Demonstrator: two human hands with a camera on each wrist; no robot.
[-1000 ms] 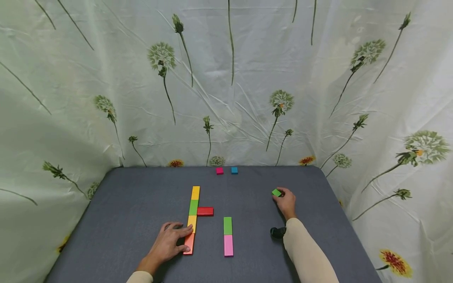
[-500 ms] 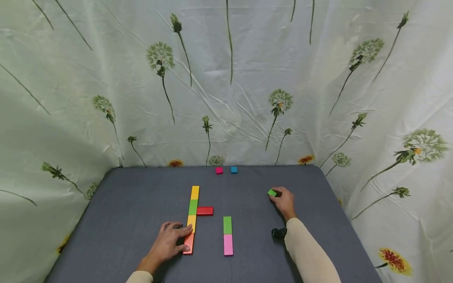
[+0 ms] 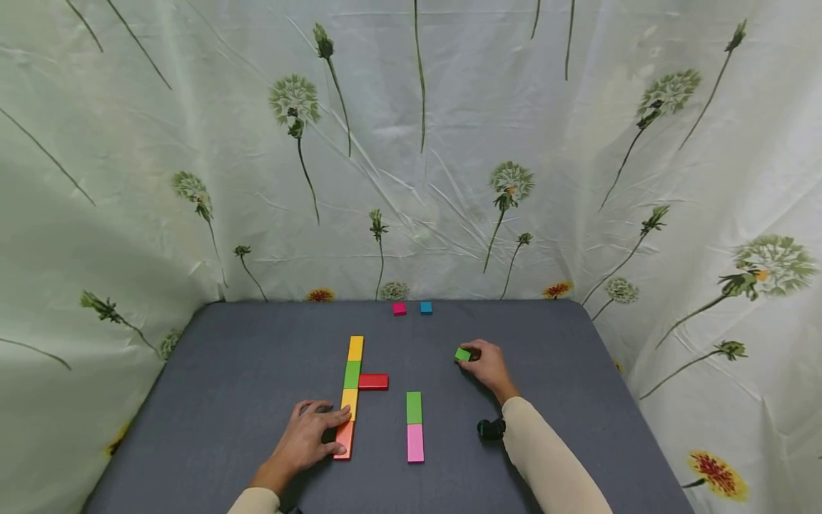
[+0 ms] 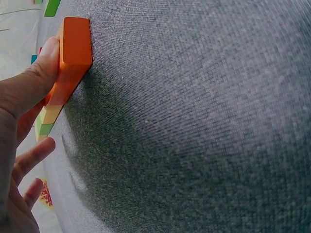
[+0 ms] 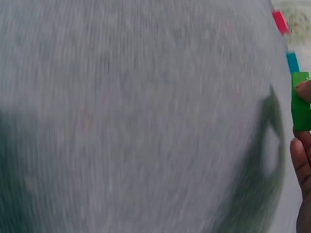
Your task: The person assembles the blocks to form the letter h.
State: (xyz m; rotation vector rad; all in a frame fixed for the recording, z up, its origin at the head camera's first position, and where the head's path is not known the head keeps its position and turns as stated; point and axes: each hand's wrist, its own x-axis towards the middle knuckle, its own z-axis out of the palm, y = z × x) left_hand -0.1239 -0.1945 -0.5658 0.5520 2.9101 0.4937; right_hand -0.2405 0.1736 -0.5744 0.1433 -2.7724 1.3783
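My left hand (image 3: 305, 435) rests on the near part of a row of flat blocks. Its thumb presses on the orange block (image 3: 343, 434), and its index fingertip touches the nearer yellow block (image 3: 349, 401). Beyond these the row runs on with a green block (image 3: 352, 374) and a far yellow block (image 3: 356, 348); a red block (image 3: 374, 382) juts out to the right. Thumb and fingers of my right hand (image 3: 491, 367) pinch a small green block (image 3: 462, 354) over the right half of the table. In the right wrist view that green block (image 5: 300, 109) is at the right edge.
Right of the row, a second green block (image 3: 414, 407) and a pink block (image 3: 415, 443) lie end to end. A magenta block (image 3: 399, 308) and a blue block (image 3: 427, 308) sit at the far edge of the dark grey table (image 3: 257, 357). A flowered curtain (image 3: 437, 143) hangs behind.
My right hand has moved left with the green block, toward the middle of the table. The left hand stays in place on the row.
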